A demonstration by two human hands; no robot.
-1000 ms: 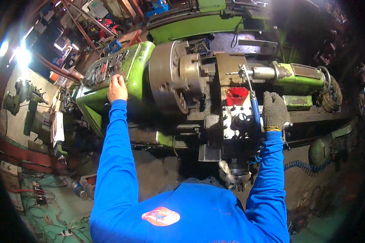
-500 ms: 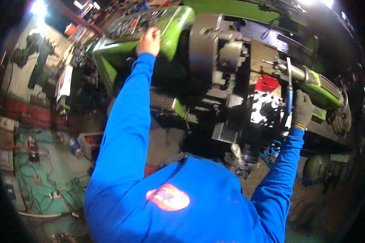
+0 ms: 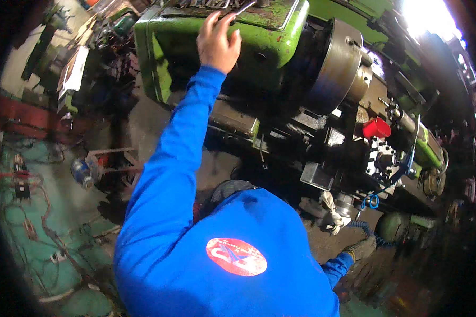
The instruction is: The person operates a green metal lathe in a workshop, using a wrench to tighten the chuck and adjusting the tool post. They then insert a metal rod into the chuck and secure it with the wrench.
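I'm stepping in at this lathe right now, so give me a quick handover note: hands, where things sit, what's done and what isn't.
Left hand: bare, raised, fingers on the top edge of the green headstock beside a metal tool lying there.
Right hand: gloved, low by the carriage, holding nothing.
Chuck shows no workpiece.
Red cup sits on the carriage; the blue-handled lever is unheld.
Nothing is clamped; any cutting remains undone.

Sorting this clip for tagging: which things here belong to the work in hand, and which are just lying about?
In hand:
left hand, bare, on the green headstock
metal rod at its fingertips
right hand, gloved, lowered, off the machine
chuck

Lying about:
red cup on the carriage
blue coiled hose
cables on the floor
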